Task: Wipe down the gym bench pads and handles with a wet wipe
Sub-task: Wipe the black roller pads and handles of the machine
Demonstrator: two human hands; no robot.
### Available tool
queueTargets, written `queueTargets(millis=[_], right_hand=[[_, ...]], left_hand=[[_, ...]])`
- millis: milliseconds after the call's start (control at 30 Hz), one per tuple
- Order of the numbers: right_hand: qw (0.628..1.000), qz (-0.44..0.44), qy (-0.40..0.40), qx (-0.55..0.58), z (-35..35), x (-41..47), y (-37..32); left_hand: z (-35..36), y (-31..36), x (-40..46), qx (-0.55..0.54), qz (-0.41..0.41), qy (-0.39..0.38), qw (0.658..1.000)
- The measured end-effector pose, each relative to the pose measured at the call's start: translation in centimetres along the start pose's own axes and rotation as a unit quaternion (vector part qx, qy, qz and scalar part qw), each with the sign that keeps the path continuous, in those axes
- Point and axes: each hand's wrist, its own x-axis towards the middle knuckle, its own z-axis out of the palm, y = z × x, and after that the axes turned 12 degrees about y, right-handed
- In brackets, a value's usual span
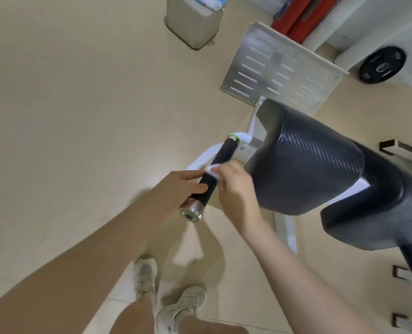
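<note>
1. Wet wipe sits bunched against the middle of the black handle, just left of the seat pad.
2. Your right hand pinches the wipe with curled fingers.
3. Your left hand grips the handle near its metal end cap, thumb laid across.

Black chrome-capped handle slants beside the black textured pad; a white wipe, seemingly crumpled, touches it.

Black weave-patterned pad, black handle with silver, green-ringed end cap, white wipe, seemingly beige floor
</note>
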Motion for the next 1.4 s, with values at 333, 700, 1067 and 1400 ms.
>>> queueTargets(millis=[333,700,1067,1400], right_hand=[[1.000,0.020,-0.019,0.008,-2.0,3.1,-0.1],[0.946,-0.138,-0.241,-0.169,-0.6,4.6,-0.4],[0.929,-0.055,-0.299,-0.213,-1.9,8.2,-0.8],[0.916,-0.019,-0.339,-0.216,0.5,8.6,-1.4]], left_hand=[[-0.4,1.3,-0.3,-0.064,-0.115,0.003,0.991],[-1.0,1.0,0.9,0.030,-0.092,0.142,0.985],[-2.6,4.0,4.4,0.073,-0.100,0.106,0.987],[-3.6,6.5,6.7,0.197,-0.107,0.023,0.974]])
